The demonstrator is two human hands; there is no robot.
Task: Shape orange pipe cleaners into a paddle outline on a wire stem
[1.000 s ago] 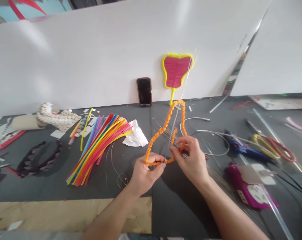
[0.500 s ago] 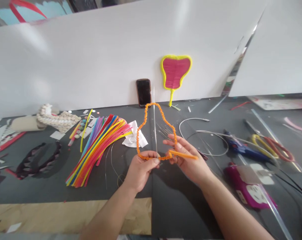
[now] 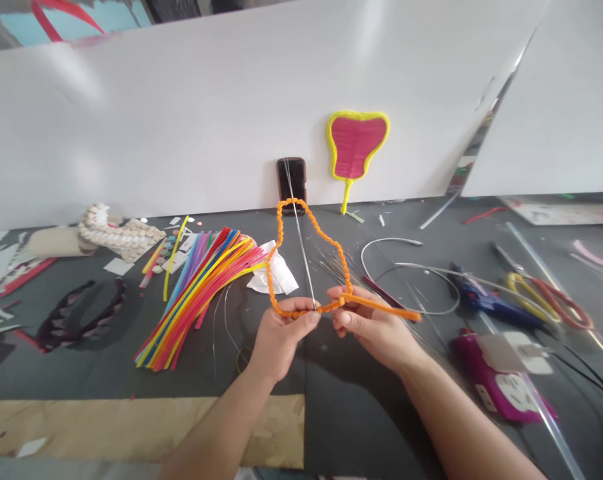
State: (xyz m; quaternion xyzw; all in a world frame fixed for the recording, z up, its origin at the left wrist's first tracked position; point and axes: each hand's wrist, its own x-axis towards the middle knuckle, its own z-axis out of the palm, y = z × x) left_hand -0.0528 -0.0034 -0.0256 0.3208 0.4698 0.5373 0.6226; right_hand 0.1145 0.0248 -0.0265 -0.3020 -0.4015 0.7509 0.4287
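A wire frame point(image 3: 341, 257) wrapped in twisted orange pipe cleaner forms an outline with a narrower top and wider bottom. My left hand point(image 3: 284, 340) pinches its lower edge between thumb and fingers. From that pinch a thin bare wire point(image 3: 302, 250) rises through the middle and past the top. At the lower right corner, my right hand point(image 3: 376, 330) has its fingers closed around the frame's corner and the pipe cleaner. A loose orange pipe cleaner end point(image 3: 394, 309) sticks out to the right across those fingers.
Left lie a bundle of coloured pipe cleaners point(image 3: 196, 300), white paper point(image 3: 278, 275) and a dark headband point(image 3: 84, 320). Against the white board lean a phone point(image 3: 284, 180) and a yellow-edged red fan point(image 3: 356, 147). Right are coiled wire point(image 3: 454, 300), glue gun point(image 3: 496, 300), scissors point(image 3: 551, 297) and power strip point(image 3: 511, 393).
The frame has tilted, its top shifting left and slightly up. The loose orange end now stretches farther right, and my right fingers have closed in around the corner.
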